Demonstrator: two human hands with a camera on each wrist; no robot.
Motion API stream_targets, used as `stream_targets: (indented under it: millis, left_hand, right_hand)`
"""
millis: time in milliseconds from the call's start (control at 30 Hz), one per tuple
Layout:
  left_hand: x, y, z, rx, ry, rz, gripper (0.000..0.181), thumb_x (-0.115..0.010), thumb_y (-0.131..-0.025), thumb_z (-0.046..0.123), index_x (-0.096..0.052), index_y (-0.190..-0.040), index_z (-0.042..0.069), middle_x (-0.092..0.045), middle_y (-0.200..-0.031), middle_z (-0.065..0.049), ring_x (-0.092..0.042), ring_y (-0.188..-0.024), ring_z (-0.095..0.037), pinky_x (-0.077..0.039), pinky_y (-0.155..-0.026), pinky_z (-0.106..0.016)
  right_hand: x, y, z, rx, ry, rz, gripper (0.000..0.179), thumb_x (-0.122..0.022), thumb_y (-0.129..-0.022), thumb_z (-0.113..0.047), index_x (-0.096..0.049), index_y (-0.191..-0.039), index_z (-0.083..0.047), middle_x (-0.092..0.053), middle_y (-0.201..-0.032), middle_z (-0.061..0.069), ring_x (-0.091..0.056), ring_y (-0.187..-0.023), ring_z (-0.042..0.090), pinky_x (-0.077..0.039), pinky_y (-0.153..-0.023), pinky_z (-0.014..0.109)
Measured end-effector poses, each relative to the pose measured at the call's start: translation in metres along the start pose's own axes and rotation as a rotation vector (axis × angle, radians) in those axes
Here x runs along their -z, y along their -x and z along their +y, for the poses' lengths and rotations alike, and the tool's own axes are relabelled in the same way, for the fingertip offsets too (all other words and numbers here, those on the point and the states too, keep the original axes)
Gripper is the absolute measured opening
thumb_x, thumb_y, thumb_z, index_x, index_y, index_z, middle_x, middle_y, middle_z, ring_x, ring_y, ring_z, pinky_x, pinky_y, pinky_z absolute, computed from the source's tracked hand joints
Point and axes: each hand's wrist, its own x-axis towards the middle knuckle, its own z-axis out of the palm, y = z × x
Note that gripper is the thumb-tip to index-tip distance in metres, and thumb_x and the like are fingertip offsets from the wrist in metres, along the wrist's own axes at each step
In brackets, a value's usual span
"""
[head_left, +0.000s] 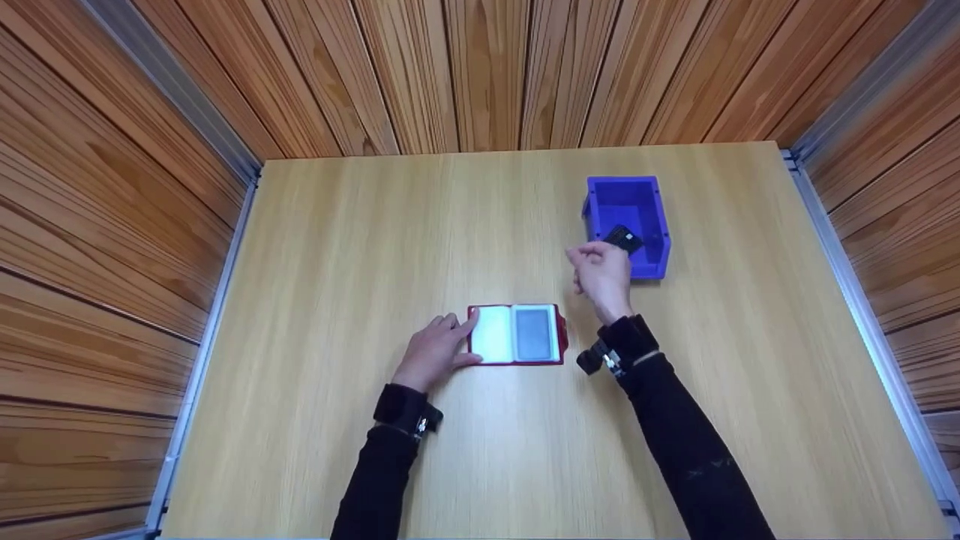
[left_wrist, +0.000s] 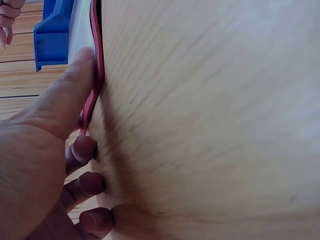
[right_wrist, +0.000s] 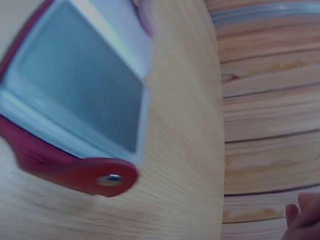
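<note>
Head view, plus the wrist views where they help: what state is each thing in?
Red holder, lying open
Snap strap, unfastened
Blue bin, open-topped
Black item, in the bin, askew
Left hand, thumb touching the holder's left page
Right hand, by the bin; whether it holds anything is unclear

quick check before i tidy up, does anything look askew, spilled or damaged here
Only the black card stands out slightly: it sits at a slant in the bin, out of line with the walls. The wallet lies open, and I see no spill or damage.
</note>
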Motion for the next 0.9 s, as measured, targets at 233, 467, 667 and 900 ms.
stream_targets:
  millis: [233,467,667,900]
  left_hand:
    - [0.001,0.0,-0.001,-0.002,0.006,0.015,0.088,-0.073,-0.09,0.051,-0.034,-0.162,0.02,-0.048,-0.103,-0.003,-0.04,-0.09,-0.017,-0.035,-0.076,-0.029]
    - [0.0,0.0,0.0,0.004,0.018,-0.006,0.088,-0.073,-0.091,0.051,-0.033,-0.163,0.021,-0.048,-0.104,-0.003,-0.041,-0.091,-0.018,-0.035,-0.077,-0.03]
    - [-0.001,0.0,-0.001,0.008,0.022,0.0,0.088,-0.073,-0.09,0.052,-0.032,-0.163,0.022,-0.051,-0.107,-0.004,-0.042,-0.093,-0.018,-0.038,-0.078,-0.031]
    - [0.001,0.002,0.0,-0.019,0.028,0.026,0.087,-0.074,-0.09,0.049,-0.036,-0.162,0.019,-0.052,-0.106,-0.005,-0.042,-0.09,-0.019,-0.039,-0.077,-0.033]
  right_hand:
    - [-0.008,0.022,0.021,0.171,0.206,-0.264,0.021,-0.074,-0.096,-0.016,-0.073,-0.111,-0.002,-0.062,-0.069,0.001,-0.063,-0.054,0.02,-0.048,-0.048,0.023]
    - [-0.011,0.033,0.046,0.378,0.44,-0.414,0.028,-0.082,-0.088,-0.011,-0.074,-0.112,0.0,-0.064,-0.089,0.009,-0.059,-0.076,0.018,-0.045,-0.067,0.023]
    - [-0.01,0.039,0.057,0.541,0.625,-0.425,0.047,-0.092,-0.077,-0.018,-0.074,-0.118,-0.003,-0.063,-0.11,0.016,-0.056,-0.103,0.032,-0.046,-0.089,0.042]
    - [-0.008,0.039,0.071,0.564,0.777,-0.442,0.079,-0.099,-0.066,-0.034,-0.069,-0.135,-0.009,-0.058,-0.127,0.011,-0.051,-0.121,0.031,-0.047,-0.102,0.048]
